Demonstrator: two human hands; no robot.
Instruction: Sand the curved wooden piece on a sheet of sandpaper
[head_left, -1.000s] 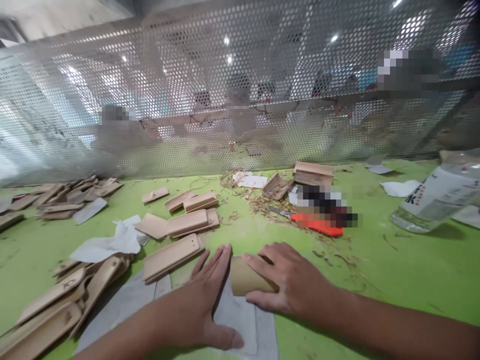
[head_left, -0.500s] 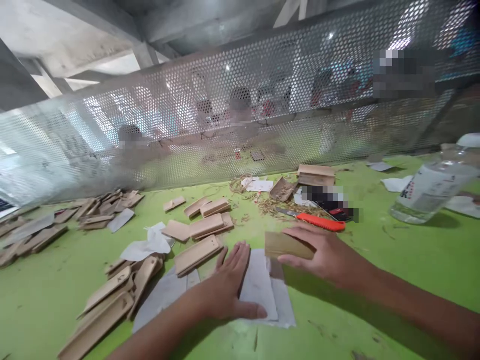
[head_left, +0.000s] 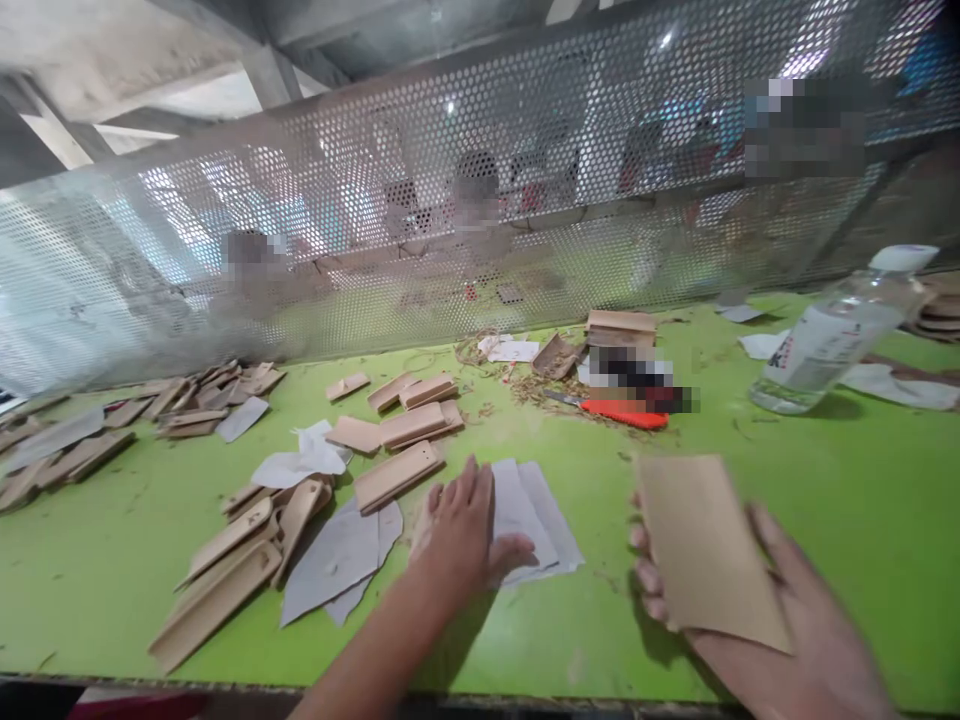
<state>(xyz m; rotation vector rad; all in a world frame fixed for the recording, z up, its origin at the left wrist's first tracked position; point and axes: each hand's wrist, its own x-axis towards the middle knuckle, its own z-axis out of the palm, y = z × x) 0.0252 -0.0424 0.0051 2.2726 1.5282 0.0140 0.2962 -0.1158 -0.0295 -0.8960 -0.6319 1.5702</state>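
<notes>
My left hand [head_left: 459,522] lies with its fingers stretched out on pale grey-white sheets [head_left: 521,515], its thumb pointing right across them. Held in my right hand [head_left: 787,600] is a thin tan rectangular sheet [head_left: 709,545], its flat face turned up and its lower edge slightly curved. The fingers wrap its left side and the thumb lies along the right; its exact material I cannot tell. Just beyond my left hand sits a tan trough-shaped piece [head_left: 397,477] with small holes at one end. More pale sheets [head_left: 337,550] are spread to the left of that hand.
Several trough-shaped pieces [head_left: 225,590] lie stacked at left, with a larger heap [head_left: 214,400] behind. An orange-handled cutter [head_left: 622,412] rests by shavings. A clear bottle [head_left: 825,345] stands tilted in view at right. A perforated metal screen [head_left: 420,220] borders the green table [head_left: 540,640]; people show behind.
My right hand has moved right and toward me with the tan sheet, turning its flat face up. My left hand stays on the pale sheets. The view has shifted slightly.
</notes>
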